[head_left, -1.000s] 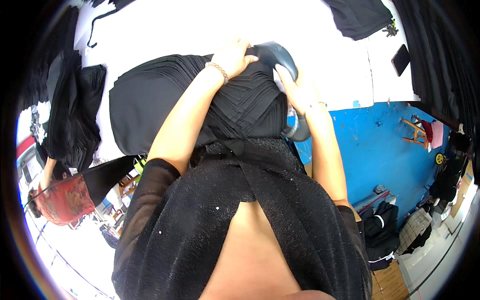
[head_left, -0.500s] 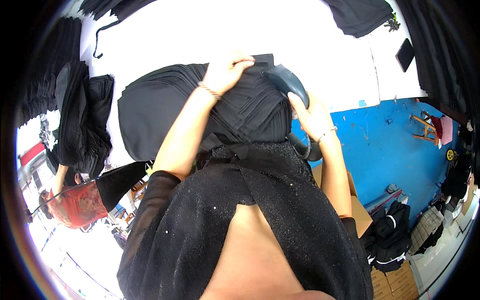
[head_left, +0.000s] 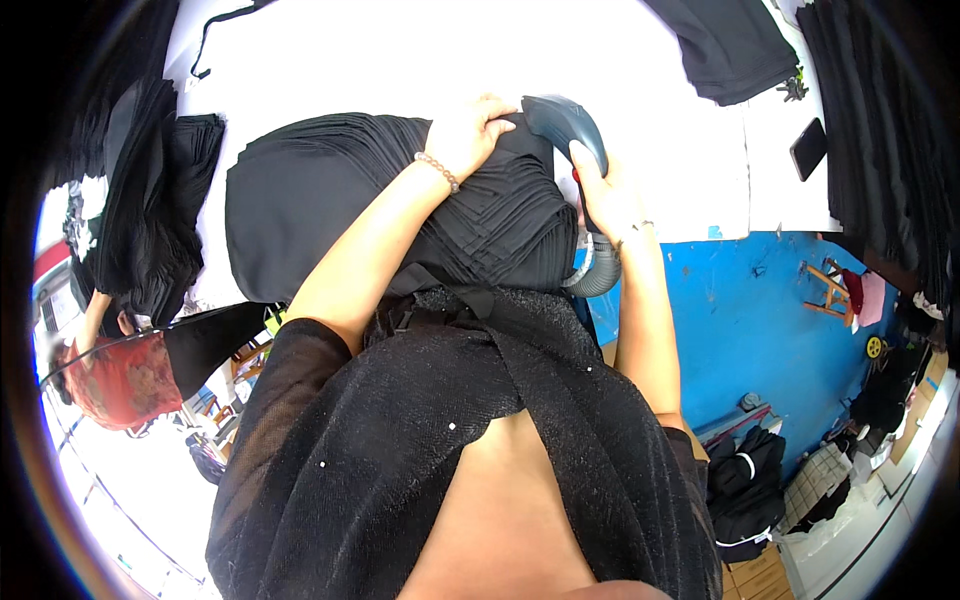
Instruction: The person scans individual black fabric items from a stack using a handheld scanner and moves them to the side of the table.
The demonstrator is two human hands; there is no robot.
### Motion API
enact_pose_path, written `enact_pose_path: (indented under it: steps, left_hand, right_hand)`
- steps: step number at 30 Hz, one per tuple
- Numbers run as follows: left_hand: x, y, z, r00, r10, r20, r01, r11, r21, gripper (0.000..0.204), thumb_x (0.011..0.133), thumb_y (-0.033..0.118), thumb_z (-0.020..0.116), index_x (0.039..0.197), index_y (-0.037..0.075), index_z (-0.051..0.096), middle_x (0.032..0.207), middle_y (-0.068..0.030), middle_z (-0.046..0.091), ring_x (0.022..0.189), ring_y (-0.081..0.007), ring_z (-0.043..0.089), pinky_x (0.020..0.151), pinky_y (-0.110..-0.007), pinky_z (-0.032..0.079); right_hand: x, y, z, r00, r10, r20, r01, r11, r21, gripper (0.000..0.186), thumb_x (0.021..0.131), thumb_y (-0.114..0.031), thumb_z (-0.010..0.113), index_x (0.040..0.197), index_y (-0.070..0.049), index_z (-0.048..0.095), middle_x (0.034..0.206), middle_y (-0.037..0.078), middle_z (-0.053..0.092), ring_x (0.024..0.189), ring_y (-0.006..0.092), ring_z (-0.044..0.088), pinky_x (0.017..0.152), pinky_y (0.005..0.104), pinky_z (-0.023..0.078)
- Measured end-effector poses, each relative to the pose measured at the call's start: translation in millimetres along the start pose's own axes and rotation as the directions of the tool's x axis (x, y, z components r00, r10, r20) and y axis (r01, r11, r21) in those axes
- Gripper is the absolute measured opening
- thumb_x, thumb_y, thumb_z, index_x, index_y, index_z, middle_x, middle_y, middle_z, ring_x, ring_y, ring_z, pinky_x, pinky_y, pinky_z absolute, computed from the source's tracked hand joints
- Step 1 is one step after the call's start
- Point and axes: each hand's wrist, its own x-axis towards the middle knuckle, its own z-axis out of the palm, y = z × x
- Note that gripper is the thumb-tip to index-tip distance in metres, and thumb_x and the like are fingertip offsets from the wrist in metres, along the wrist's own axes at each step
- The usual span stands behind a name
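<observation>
A thick, fanned stack of black fabric pieces (head_left: 300, 215) lies on the white table close to my body. My left hand (head_left: 465, 135) rests over the stack's far right part, thumb and fingers pinched at the edge of the top fabric piece. My right hand (head_left: 612, 200) is wrapped round the grip of a curved, dark blue-grey handheld tool (head_left: 565, 122). The tool's broad head points left, right beside my left fingertips and over the stack's far right corner. From its lower end a ribbed grey hose (head_left: 598, 272) bends down beside the stack.
Black garments (head_left: 725, 50) and a phone (head_left: 808, 150) lie on the white table (head_left: 400, 60) at the far right. Dark garments (head_left: 150, 200) are piled at the left, near a person in a red top (head_left: 125, 380). A wooden stool (head_left: 828, 290) stands on the blue floor (head_left: 720, 330).
The tool's head has come up and left, to the fabric corner by my left fingers. My left hand has shifted slightly right along the fabric. More of the hose shows, and the whole view has shifted.
</observation>
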Motion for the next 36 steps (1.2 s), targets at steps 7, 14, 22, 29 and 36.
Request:
enact_pose_path:
  steps: [7,14,22,29,36]
  left_hand:
    - [-7.0,2.0,-3.8,0.971,0.204,-0.123,-0.192,0.976,0.108,0.013,0.08,0.01,0.078,0.092,0.007,0.076,0.085,-0.0069,0.067,0.083,-0.0261,0.066,0.076,-0.036,0.054]
    - [-2.7,5.5,-14.0,0.995,-0.035,0.093,0.023,0.992,0.126,0.022,0.086,0.025,0.075,0.092,0.004,0.074,0.092,-0.0144,0.072,0.086,-0.0299,0.069,0.079,-0.039,0.055]
    - [24.0,-6.2,-1.1,0.991,-0.102,0.082,0.104,0.995,-0.015,0.03,0.093,0.032,0.071,0.102,0.004,0.074,0.095,-0.0138,0.074,0.092,-0.0284,0.071,0.083,-0.036,0.055]
    - [39.7,-26.7,-0.7,0.925,-0.226,0.305,0.341,0.846,-0.41,0.025,0.097,0.022,0.069,0.111,0.002,0.074,0.1,-0.0026,0.075,0.09,-0.0108,0.067,0.085,-0.027,0.054]
    - [-1.1,-13.0,-1.4,0.912,-0.124,0.392,0.309,0.835,-0.456,0.022,0.098,0.018,0.066,0.111,0.001,0.072,0.097,-0.0016,0.073,0.092,-0.0094,0.063,0.088,-0.026,0.052]
  right_hand:
    - [-22.3,29.9,0.5,1.0,-0.008,0.01,0.007,0.997,0.083,0.057,0.097,-0.054,0.059,0.093,0.002,0.063,0.06,0.008,0.06,0.047,0.0163,0.058,0.05,0.0326,0.049]
    - [-21.7,13.5,-1.7,0.998,-0.001,0.065,-0.005,0.995,0.096,0.054,0.098,-0.051,0.06,0.093,0.003,0.064,0.06,0.007,0.058,0.048,0.0152,0.059,0.047,0.0321,0.048]
    - [-12.4,18.0,-21.9,0.972,-0.055,-0.226,0.126,0.943,0.309,0.046,0.099,-0.046,0.062,0.092,0.0,0.062,0.063,0.005,0.059,0.051,0.013,0.057,0.049,0.0302,0.048]
    - [-34.2,35.0,-53.3,0.992,-0.086,0.093,0.075,0.99,0.12,0.04,0.099,-0.041,0.063,0.093,-0.002,0.061,0.062,0.002,0.055,0.049,0.0105,0.054,0.049,0.0282,0.046]
    - [-39.6,19.0,-47.6,0.983,-0.127,0.134,0.113,0.988,0.105,0.044,0.099,-0.045,0.061,0.09,-0.002,0.061,0.063,0.001,0.056,0.05,0.0103,0.053,0.049,0.0279,0.044]
